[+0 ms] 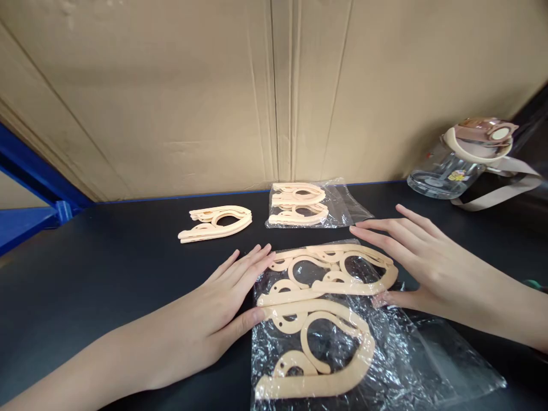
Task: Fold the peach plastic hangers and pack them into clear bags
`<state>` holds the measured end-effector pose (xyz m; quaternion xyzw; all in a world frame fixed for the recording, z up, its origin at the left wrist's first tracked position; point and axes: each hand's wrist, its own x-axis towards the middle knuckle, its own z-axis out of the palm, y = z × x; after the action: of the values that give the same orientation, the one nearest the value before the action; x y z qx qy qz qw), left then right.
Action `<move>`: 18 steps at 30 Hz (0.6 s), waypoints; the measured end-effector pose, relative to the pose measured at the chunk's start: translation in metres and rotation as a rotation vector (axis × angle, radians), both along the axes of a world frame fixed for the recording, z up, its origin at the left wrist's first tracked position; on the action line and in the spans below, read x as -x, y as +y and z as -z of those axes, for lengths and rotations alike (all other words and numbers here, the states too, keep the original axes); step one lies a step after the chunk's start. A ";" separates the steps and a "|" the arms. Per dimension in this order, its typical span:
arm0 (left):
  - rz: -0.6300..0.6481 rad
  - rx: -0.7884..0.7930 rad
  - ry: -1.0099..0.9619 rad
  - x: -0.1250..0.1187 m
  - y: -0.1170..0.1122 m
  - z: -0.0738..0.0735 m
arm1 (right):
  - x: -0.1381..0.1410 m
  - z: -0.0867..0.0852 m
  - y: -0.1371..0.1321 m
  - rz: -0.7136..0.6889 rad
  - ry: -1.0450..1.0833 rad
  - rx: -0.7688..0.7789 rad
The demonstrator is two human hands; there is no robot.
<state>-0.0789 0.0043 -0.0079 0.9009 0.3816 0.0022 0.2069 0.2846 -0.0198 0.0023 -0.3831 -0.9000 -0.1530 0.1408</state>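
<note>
A clear plastic bag (456,357) lies flat in front of me, with several beige folding hangers (338,385) inside. My left hand (216,311) rests along the bag's left edge, fingers stretched out and thumb touching the plastic. On the other side, my right hand (422,265) is spread open. Its thumb touches the bag beside the upper hangers, and its fingertips reach close to the corner of a smaller-looking second bag (342,208). That bag, farther back, also holds folded beige hangers (299,216). Neither hand grips anything.
A loose folded hanger (233,228) lies at the back left of the black table (141,257). A clear water bottle (449,168) with a brown lid and strap stands tilted-looking at back right. Cardboard (192,97) walls the back; a blue metal frame (43,171) borders the left.
</note>
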 end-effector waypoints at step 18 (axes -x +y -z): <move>0.046 -0.077 -0.047 0.003 0.002 0.003 | -0.015 0.016 -0.015 0.307 0.216 0.305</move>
<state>-0.0814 0.0063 -0.0106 0.9163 0.3557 0.0332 0.1809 0.2991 -0.0351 -0.0134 -0.5461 -0.8238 0.0069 0.1517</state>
